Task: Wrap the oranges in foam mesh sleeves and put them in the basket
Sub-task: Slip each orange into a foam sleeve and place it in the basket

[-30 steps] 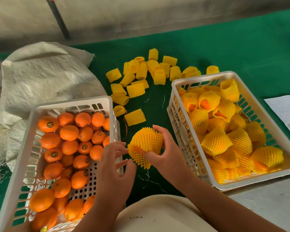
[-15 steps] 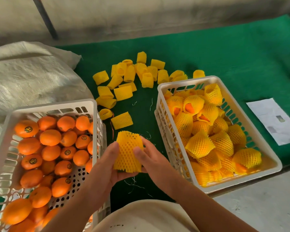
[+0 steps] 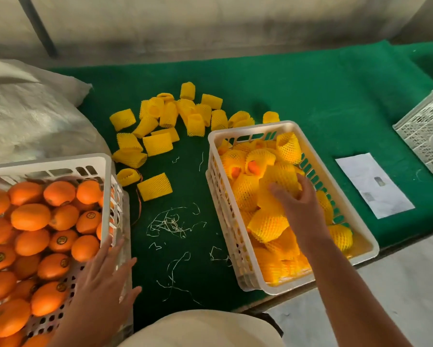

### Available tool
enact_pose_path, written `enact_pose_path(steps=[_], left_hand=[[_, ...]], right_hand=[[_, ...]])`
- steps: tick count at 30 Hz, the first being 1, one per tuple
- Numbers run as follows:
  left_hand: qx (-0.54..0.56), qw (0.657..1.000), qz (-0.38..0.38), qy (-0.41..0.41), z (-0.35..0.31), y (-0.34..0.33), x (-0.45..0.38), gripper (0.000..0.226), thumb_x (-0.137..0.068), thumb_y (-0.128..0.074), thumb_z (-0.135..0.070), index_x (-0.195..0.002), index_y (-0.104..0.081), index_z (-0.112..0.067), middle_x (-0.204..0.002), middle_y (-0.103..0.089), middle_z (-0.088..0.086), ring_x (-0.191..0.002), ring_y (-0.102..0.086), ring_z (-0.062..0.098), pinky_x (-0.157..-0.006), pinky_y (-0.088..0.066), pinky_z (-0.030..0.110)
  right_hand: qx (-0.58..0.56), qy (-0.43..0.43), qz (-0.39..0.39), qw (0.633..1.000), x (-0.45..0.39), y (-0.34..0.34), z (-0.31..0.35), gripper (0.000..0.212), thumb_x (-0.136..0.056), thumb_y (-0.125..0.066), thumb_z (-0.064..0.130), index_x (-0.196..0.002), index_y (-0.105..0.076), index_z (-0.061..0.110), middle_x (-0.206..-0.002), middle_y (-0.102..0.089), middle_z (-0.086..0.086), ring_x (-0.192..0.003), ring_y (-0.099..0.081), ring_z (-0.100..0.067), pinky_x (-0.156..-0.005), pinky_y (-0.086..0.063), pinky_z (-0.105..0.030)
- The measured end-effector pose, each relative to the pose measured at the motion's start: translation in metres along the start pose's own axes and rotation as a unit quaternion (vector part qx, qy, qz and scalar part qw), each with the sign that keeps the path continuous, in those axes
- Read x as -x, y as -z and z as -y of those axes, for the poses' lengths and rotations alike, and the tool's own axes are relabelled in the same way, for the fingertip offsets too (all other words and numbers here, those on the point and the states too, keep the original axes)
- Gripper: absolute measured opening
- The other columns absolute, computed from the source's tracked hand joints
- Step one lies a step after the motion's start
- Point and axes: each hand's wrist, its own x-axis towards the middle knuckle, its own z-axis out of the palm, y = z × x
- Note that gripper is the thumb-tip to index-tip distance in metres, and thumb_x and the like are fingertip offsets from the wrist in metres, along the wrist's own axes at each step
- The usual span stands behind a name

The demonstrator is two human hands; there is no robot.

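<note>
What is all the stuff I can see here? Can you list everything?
bare oranges: many, orange, in the white basket on the left
wrapped oranges: many, in yellow mesh, in the white basket on the right
empty foam sleeves: about twenty, yellow, on the green mat
loose threads: a scatter, white, between the baskets
sack: one, white, far left
paper: one, white, right of the baskets
third basket: one, white, right edge
left hand: on the left basket's rim
right hand: holding a wrapped orange in the right basket

Two bare forearms, no sleeves visible. Left hand (image 3: 103, 276) and right hand (image 3: 298, 201) without gloves. Cream-beige garment (image 3: 200, 329) at bottom edge.
</note>
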Motion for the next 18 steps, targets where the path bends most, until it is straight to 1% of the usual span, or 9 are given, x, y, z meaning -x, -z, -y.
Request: enact_pose_path(steps=[1, 2, 3, 5, 7, 9, 12, 15, 18], left_hand=[[-0.011, 0.999, -0.027, -0.017, 0.002, -0.008, 0.002, 0.064, -0.082, -0.041, -0.057, -0.115, -0.079, -0.016, -0.154, -0.049, 0.021, -0.151, -0.028, 0.044, -0.104, -0.039, 0.068], [-0.007, 0.999, -0.042, -0.022, 0.004, -0.013, 0.002, 0.062, -0.083, -0.041, -0.054, -0.111, -0.08, -0.015, -0.151, -0.052, 0.021, -0.152, -0.027, 0.044, -0.105, -0.038, 0.068], [0.004, 0.998, -0.051, -0.019, 0.005, -0.016, 0.0, 0.06, -0.083, -0.042, -0.053, -0.111, -0.079, -0.015, -0.15, -0.053, 0.02, -0.154, -0.024, 0.042, -0.108, -0.036, 0.067], [0.024, 0.997, -0.074, -0.017, 0.007, -0.02, -0.003, 0.058, -0.083, -0.042, -0.051, -0.112, -0.079, -0.016, -0.15, -0.054, 0.017, -0.157, -0.018, 0.038, -0.114, -0.029, 0.065], [0.045, 0.995, -0.091, -0.017, 0.009, -0.025, -0.004, 0.054, -0.083, -0.044, -0.05, -0.11, -0.078, -0.019, -0.148, -0.055, 0.015, -0.159, -0.013, 0.032, -0.116, -0.026, 0.063], [0.067, 0.992, -0.103, -0.022, 0.012, -0.03, -0.005, 0.049, -0.082, -0.045, -0.049, -0.108, -0.078, -0.022, -0.146, -0.057, 0.012, -0.159, -0.011, 0.029, -0.117, -0.025, 0.064], [0.087, 0.989, -0.117, -0.023, 0.016, -0.034, -0.007, 0.045, -0.081, -0.047, -0.048, -0.105, -0.077, -0.024, -0.144, -0.059, 0.009, -0.159, -0.014, 0.028, -0.116, -0.025, 0.064], [0.083, 0.989, -0.118, -0.025, 0.018, -0.037, -0.007, 0.043, -0.081, -0.048, -0.048, -0.103, -0.076, -0.026, -0.143, -0.059, 0.008, -0.159, -0.014, 0.029, -0.116, -0.025, 0.065], [0.08, 0.989, -0.121, -0.03, 0.02, -0.039, -0.007, 0.041, -0.081, -0.048, -0.049, -0.103, -0.076, -0.027, -0.143, -0.06, 0.008, -0.159, -0.014, 0.029, -0.117, -0.024, 0.065]], right_hand=[[0.044, 0.002, -0.023, 0.999, -0.015, 0.016, -0.008, 0.084, -0.08, -0.078, 0.064, -0.15, -0.04, 0.039, -0.133, -0.058, 0.007, -0.115, -0.061, -0.019, -0.087, -0.056, -0.038], [0.095, 0.005, -0.04, 0.995, -0.028, 0.031, -0.016, 0.086, -0.081, -0.08, 0.06, -0.151, -0.037, 0.035, -0.135, -0.057, 0.002, -0.119, -0.06, -0.025, -0.094, -0.055, -0.047], [0.149, 0.01, -0.053, 0.987, -0.039, 0.045, -0.025, 0.089, -0.081, -0.081, 0.057, -0.152, -0.035, 0.032, -0.137, -0.057, -0.003, -0.121, -0.059, -0.03, -0.098, -0.054, -0.053], [0.244, 0.011, -0.06, 0.968, -0.057, 0.068, -0.042, 0.095, -0.081, -0.083, 0.051, -0.155, -0.03, 0.026, -0.141, -0.057, -0.01, -0.125, -0.058, -0.036, -0.102, -0.052, -0.058], [0.306, -0.001, -0.06, 0.95, -0.067, 0.083, -0.059, 0.1, -0.082, -0.084, 0.047, -0.159, -0.025, 0.02, -0.147, -0.053, -0.016, -0.132, -0.054, -0.041, -0.104, -0.049, -0.058], [0.321, -0.012, -0.053, 0.946, -0.071, 0.091, -0.073, 0.1, -0.084, -0.083, 0.046, -0.16, -0.024, 0.019, -0.149, -0.05, -0.017, -0.134, -0.052, -0.041, -0.103, -0.048, -0.056], [0.279, -0.021, -0.027, 0.96, -0.071, 0.094, -0.084, 0.1, -0.083, -0.083, 0.051, -0.16, -0.024, 0.023, -0.147, -0.05, -0.013, -0.132, -0.052, -0.039, -0.1, -0.05, -0.057], [0.28, -0.002, -0.035, 0.959, -0.068, 0.098, -0.085, 0.105, -0.08, -0.085, 0.052, -0.16, -0.024, 0.023, -0.153, -0.046, -0.012, -0.139, -0.047, -0.037, -0.103, -0.049, -0.058], [0.265, 0.005, -0.032, 0.964, -0.059, 0.1, -0.087, 0.1, -0.082, -0.084, 0.048, -0.16, -0.027, 0.024, -0.155, -0.045, -0.01, -0.142, -0.044, -0.034, -0.106, -0.047, -0.057]])
